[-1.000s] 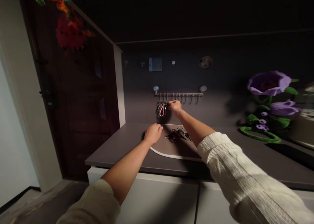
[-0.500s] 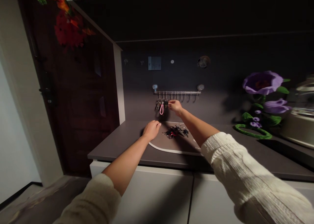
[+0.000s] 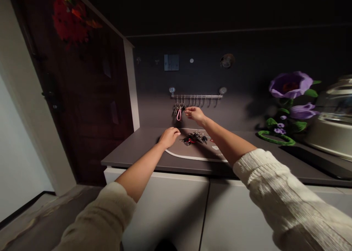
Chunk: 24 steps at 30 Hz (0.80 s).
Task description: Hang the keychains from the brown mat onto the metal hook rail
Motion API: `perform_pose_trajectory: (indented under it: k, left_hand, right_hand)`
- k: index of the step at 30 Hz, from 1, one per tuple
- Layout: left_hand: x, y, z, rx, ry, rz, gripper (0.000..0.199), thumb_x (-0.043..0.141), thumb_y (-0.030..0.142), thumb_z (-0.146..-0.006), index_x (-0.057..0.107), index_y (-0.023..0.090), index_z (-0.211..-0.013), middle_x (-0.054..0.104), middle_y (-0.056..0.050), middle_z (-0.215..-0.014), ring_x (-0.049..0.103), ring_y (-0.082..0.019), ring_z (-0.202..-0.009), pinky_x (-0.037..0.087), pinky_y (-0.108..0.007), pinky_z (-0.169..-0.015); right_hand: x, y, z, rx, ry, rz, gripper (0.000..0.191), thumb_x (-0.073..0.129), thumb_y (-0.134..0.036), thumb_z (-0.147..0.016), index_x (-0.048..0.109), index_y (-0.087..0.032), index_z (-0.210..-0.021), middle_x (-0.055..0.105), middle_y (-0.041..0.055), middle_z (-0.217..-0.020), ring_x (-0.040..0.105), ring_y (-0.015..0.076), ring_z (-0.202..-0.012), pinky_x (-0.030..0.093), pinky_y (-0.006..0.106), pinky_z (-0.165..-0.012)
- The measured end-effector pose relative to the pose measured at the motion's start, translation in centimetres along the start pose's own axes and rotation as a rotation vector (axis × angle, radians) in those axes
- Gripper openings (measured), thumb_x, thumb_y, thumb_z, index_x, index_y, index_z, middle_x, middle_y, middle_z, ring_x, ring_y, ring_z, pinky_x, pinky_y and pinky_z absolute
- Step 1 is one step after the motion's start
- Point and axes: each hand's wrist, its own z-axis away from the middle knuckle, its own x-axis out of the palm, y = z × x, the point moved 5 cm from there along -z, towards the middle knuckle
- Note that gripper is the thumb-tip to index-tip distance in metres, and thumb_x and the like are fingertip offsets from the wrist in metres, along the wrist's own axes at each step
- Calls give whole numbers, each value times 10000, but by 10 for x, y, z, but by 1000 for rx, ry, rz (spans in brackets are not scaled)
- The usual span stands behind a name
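Several keys hang from hooks on a clear rail [image 3: 196, 96], with a pink strap loop [image 3: 179, 114] among them. At their right side is my right hand [image 3: 195, 113], its fingertips pinched at a dark key [image 3: 184, 109]. My left hand [image 3: 168, 137] is low over the left edge of a brown mat [image 3: 189, 152], fingers curled together; whether anything is in them is hidden. A pile of keys [image 3: 194, 137] with a red piece lies on the mat, just right of my left hand.
A purple fabric flower [image 3: 291, 86] with a green ring base stands at the right, beside a cream container with a clear lid [image 3: 327, 133]. A flat black object [image 3: 313, 161] lies before them. The dark door [image 3: 90, 115] is at left; a cabinet overhangs the counter [image 3: 132, 144].
The view has tilted down a little, so everything sits higher. My right hand stays at the hanging keys, its fingers a bit more stretched. My left hand keeps its place by the mat.
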Motion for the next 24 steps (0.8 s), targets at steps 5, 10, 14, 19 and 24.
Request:
perform_pose_trajectory:
  k: [5,10,14,19,24]
  left_hand:
    - [7,11,0,64,-69,27,190,501,228,-776,652,179,-880,621,-48,-878,549,-148,-803,408,-253,-744]
    - [19,24,-4,182,-168,-16,203,509,245,-782,666,182,-895,643,-57,-918,555,-169,-876,399,-267,-799]
    - [25,26,-11,234,-221,-92,211,517,236,-774,669,198,-915,642,-53,-913,556,-173,-876,395,-267,-794]
    - [29,27,-19,244,-284,-144,199,525,227,-762,687,196,-875,649,-52,-860,562,-168,-835,393,-251,-751]
    - [33,25,-25,211,-284,-152,186,524,252,-763,691,189,-817,651,-43,-833,565,-153,-801,395,-236,-732]
  right_hand:
    - [-2,13,25,-7,-26,14,78,542,-110,-739,566,-126,-811,636,50,-807,525,63,-615,417,197,-604]
    - [-12,36,49,-67,-27,129,118,538,-136,-743,579,-117,-852,657,73,-852,579,97,-723,443,247,-738]
    - [-23,51,60,-143,-37,225,158,536,-167,-750,587,-122,-893,663,78,-870,607,121,-788,446,270,-788]
    - [-33,61,60,-200,-27,408,177,521,-199,-765,599,-134,-910,670,65,-828,615,127,-759,454,283,-776]
    - [-35,60,56,-219,-4,458,187,513,-189,-765,603,-129,-917,672,62,-818,616,118,-741,457,262,-757]
